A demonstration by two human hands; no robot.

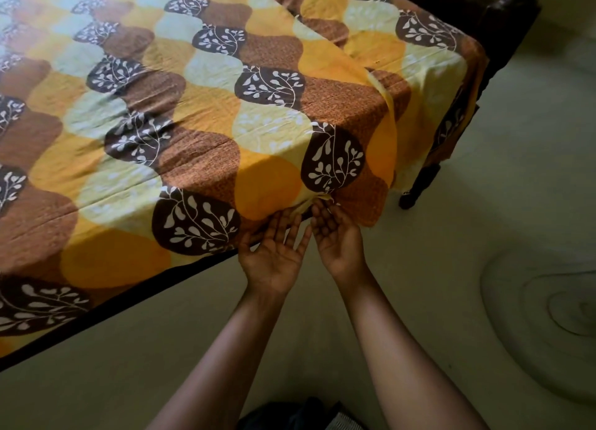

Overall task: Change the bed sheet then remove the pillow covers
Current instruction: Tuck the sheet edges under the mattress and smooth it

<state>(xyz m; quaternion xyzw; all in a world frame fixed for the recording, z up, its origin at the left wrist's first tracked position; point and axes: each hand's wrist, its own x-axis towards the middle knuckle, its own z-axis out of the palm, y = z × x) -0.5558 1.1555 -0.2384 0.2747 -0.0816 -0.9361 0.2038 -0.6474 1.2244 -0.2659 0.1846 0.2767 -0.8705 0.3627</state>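
A bed sheet (200,113) printed in yellow, orange, brown and pale green with white leaf sprigs covers the bed. Its near edge hangs over the mattress side and bunches into a small gather (317,200). My left hand (274,252) lies palm up with straight fingers reaching under that hanging edge. My right hand (335,233) is also palm up, its fingertips touching the bunched cloth at the gather. A fold of the sheet (383,107) runs diagonally to the far right corner. No pillow is in view.
The dark wooden bed frame shows at the far right corner (503,13), with a leg (419,184) standing on the pale floor (483,236). A dark strip of frame (129,304) runs under the sheet's near edge. Dark clothing (290,416) sits at the bottom.
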